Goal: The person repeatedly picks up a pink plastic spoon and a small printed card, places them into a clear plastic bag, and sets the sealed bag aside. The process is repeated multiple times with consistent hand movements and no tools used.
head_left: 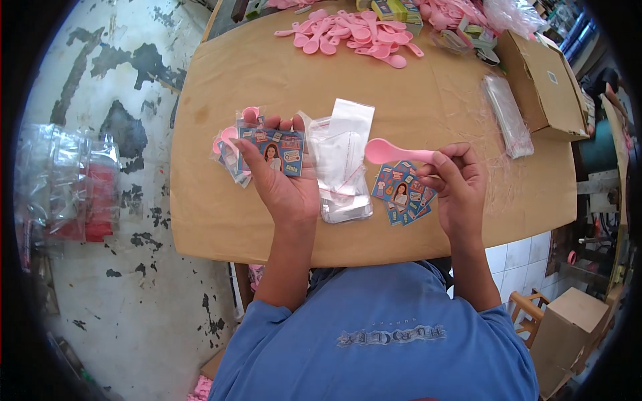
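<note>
My left hand (287,190) grips a blue printed card (273,152) in what looks like a clear plastic bag, its thumb across the front and fingertips behind. Between the thumb and fingers of my right hand (461,180) is a pink spoon (394,152), held by its handle with the bowl pointing left. Below the spoon lies a fanned stack of blue cards (401,194). Clear plastic bags (344,177) are piled between my hands. Behind and left of my left hand, pink spoons (229,136) lie with bagged cards, partly hidden by it.
A heap of pink spoons (348,33) lies at the table's far side. A cardboard box (542,87) stands at the far right, beside a bundle of clear bags (508,117). Brown paper (267,73) covers the table. Plastic-wrapped packs (73,180) sit off to the left.
</note>
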